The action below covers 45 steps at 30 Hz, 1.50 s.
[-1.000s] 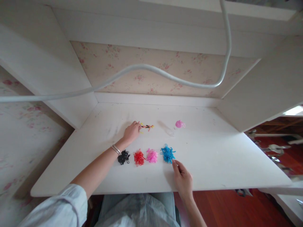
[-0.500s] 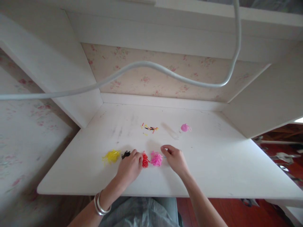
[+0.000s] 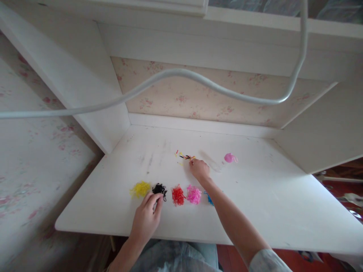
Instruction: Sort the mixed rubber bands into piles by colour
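My left hand (image 3: 148, 215) rests at the near edge of a black pile of what look like small rubber bands (image 3: 159, 190), thumb and fingertips pinched together. Anything between those tips is too small to make out. My right hand (image 3: 200, 170) reaches forward to a small mixed heap of red, yellow and black bands (image 3: 187, 157). Its fingers are closed at the heap's near right edge, and their tips are partly hidden. In a row lie a yellow pile (image 3: 140, 189), a red pile (image 3: 177, 195), a pink pile (image 3: 194, 195) and a blue pile (image 3: 209, 198), partly covered by my right forearm.
A pink pouch-like item with a loop (image 3: 229, 158) lies at the right on the white desk (image 3: 255, 211). A thick white cable (image 3: 181, 72) crosses in front of the view above the desk. Side panels (image 3: 320, 124) and a papered back wall (image 3: 181, 99) enclose the desk.
My right hand has moved forward from beside the pink pile to the mixed heap, uncovering some blue bands. My left hand has drawn back left, showing more of the black pile. The view has shifted slightly.
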Motion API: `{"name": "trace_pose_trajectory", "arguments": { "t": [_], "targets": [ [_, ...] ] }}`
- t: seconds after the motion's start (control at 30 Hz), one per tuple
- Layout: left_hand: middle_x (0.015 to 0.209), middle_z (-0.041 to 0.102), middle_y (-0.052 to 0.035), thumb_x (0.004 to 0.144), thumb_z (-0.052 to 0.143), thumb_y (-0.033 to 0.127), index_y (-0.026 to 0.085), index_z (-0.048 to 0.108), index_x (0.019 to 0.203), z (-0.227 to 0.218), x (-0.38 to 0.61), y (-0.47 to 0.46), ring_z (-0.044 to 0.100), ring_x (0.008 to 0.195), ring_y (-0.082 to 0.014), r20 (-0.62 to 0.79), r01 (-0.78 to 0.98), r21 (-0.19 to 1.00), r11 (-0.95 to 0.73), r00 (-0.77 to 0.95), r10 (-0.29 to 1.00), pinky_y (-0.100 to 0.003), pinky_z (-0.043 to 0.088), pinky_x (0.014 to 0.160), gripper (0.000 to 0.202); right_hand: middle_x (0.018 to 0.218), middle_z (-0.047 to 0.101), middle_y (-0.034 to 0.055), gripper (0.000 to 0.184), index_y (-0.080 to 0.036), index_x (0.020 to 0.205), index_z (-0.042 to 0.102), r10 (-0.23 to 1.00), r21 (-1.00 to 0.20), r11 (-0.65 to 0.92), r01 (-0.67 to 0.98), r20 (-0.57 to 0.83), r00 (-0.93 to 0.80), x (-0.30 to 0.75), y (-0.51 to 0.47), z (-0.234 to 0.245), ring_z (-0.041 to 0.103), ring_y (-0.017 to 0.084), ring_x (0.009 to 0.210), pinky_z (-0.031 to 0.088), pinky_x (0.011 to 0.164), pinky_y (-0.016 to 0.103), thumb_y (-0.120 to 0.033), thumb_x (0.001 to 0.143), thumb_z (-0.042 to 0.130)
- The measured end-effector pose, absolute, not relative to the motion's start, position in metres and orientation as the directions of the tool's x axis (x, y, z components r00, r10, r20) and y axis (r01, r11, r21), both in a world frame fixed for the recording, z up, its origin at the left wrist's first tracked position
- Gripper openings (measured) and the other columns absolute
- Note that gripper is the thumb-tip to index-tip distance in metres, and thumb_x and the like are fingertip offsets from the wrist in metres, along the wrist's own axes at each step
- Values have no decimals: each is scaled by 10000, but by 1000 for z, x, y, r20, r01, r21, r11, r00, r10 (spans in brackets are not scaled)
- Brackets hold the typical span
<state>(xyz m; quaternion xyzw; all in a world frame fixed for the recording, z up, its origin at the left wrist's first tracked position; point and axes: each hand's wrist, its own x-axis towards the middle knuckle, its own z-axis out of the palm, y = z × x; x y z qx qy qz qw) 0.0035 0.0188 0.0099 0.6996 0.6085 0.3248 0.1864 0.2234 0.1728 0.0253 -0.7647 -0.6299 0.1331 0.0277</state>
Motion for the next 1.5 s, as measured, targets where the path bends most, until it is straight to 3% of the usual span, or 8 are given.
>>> {"name": "trace_pose_trajectory", "arguments": {
  "t": [0.4,0.53,0.77,0.9,1.07,1.17,1.33,1.5],
  "targets": [
    [766,545,-28,863,477,327,176,617,954,-11,-21,17,511,628,-132,299,665,735,-135,-139,944,-267,451,635,225,975,660,146,361,-150,1009,632,974,-163,-175,971,-174,146,224,169,26,616,225,891,415,725,281,-310,887,332],
    [754,548,-27,864,468,335,179,624,944,-9,-21,16,514,631,-134,289,656,745,-124,-151,945,-258,453,615,234,944,669,119,347,-175,981,643,981,-218,-147,965,-161,113,223,152,38,611,205,859,382,676,250,-315,874,344],
    [806,560,-29,876,452,354,191,616,983,-11,-20,14,517,626,-116,205,640,765,-72,-135,969,-235,457,585,254,730,676,18,271,-210,774,677,971,-368,-2,930,-224,-86,214,89,56,575,114,625,302,539,198,-289,825,423],
    [800,558,-24,874,455,363,196,614,978,-11,-19,13,516,634,-118,201,645,760,-79,-117,973,-244,460,605,253,674,660,12,228,-197,730,673,951,-455,58,889,-246,-188,206,68,57,559,107,590,283,528,190,-230,791,455],
    [809,567,-26,875,448,361,195,614,974,-10,-20,12,524,642,-120,195,639,764,-90,-95,976,-241,461,598,255,669,664,22,246,-207,721,684,948,-439,76,895,-246,-201,199,65,54,574,122,617,289,549,196,-232,785,448],
    [812,581,-31,871,446,366,189,623,960,-9,-22,14,536,648,-125,193,625,776,-89,-101,976,-241,470,593,265,631,645,13,270,-205,700,683,952,-497,90,863,-211,-221,202,62,57,545,110,578,285,540,195,-233,793,431],
    [841,609,-39,871,429,393,188,628,947,2,-25,26,543,618,-121,177,625,775,-93,-74,981,-252,475,575,295,554,566,-19,296,-202,722,675,989,-673,2,740,-106,-99,224,47,62,461,93,496,269,487,199,-320,821,423],
    [895,619,-44,881,403,359,198,622,912,29,-16,57,576,718,-129,209,700,687,-196,68,976,-257,470,669,274,546,532,-20,368,-173,831,687,964,-821,-183,540,-44,261,268,29,39,427,103,497,307,488,207,-481,787,489]
  ]
}}
